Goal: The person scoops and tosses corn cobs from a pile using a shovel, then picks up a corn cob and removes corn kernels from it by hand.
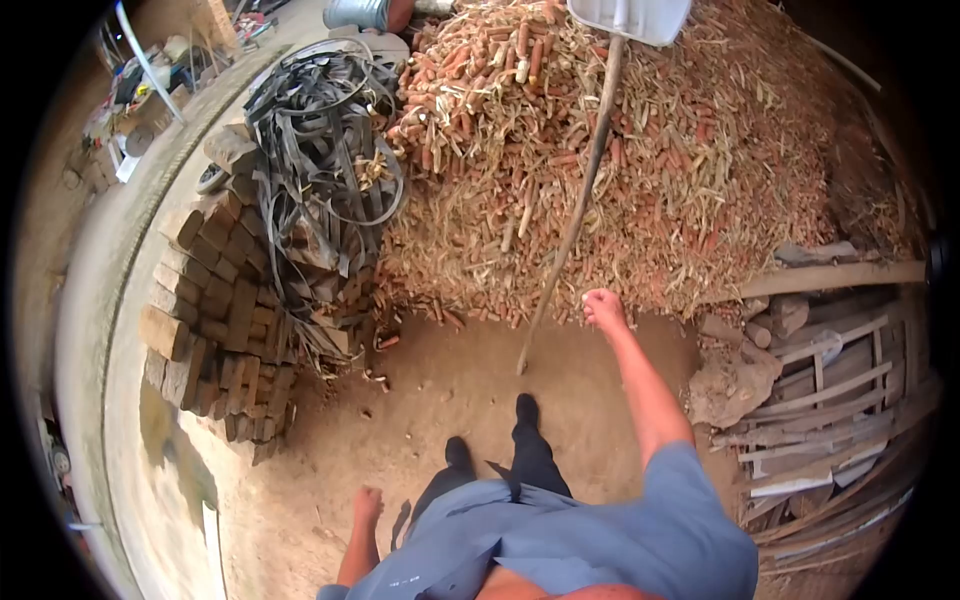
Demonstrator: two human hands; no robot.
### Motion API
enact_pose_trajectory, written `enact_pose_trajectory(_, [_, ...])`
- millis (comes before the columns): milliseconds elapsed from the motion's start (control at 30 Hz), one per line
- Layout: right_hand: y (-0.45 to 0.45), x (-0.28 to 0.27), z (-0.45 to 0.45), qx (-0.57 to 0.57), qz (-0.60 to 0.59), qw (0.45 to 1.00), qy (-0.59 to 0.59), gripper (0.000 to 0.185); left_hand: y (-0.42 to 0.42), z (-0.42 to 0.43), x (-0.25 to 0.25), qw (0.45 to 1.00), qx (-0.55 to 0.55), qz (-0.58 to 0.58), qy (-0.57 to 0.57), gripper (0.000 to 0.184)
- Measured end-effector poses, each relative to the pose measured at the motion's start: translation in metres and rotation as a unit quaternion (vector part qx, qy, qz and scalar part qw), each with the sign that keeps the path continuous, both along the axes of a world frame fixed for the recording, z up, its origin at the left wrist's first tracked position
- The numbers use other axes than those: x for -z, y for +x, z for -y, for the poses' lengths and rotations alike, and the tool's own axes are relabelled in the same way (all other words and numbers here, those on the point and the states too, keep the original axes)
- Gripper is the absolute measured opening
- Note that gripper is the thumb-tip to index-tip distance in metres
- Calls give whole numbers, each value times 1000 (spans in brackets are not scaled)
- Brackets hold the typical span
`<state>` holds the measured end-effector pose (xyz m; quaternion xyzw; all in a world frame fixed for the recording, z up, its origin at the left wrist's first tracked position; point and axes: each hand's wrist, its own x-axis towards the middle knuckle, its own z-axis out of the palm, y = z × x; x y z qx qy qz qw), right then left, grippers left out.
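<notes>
Dirt floor (405,415): corncob heap (690,170) props your shovel (601,125), likely for easy reach.
Your left hand (368,503) and right hand (603,308) curl, apparently empty.

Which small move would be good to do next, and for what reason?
I would probably move the right hand left to the shovel handle: this hand appears empty and is near the handle, while the left hand is farther away.

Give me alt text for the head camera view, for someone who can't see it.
A person's right hand is held out near a long-handled shovel lying up a heap of corn cobs and husks; the left hand hangs at the person's side. Stacked blocks and tangled black strips are at picture left, wooden slats at picture right.
</notes>
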<state>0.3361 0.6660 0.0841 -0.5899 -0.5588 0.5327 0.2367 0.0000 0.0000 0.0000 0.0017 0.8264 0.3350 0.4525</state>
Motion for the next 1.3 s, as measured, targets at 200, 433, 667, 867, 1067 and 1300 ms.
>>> enact_pose_trajectory(200, [-51,43,-133,-18,83,986,143,41,93,-8,-44,991,-102,41,-78,17])
enact_pose_trajectory(433, [-110,18,-224,47,170,973,149,78,183,-55,-63,983,-158,24,-86,20])
enact_pose_trajectory(667, [-127,42,-291,115,150,973,134,59,216,-95,-86,983,-145,6,-112,24])
enact_pose_trajectory(867, [-118,38,-322,6,-40,999,-34,29,234,-119,-97,983,-101,-30,-152,25])
enact_pose_trajectory(1067, [-133,-11,-252,24,-396,918,-13,18,192,-198,-113,966,126,-204,-101,41])
enact_pose_trajectory(1300, [-148,-120,-116,101,-448,888,39,19,144,-290,-113,902,264,-341,19,80])
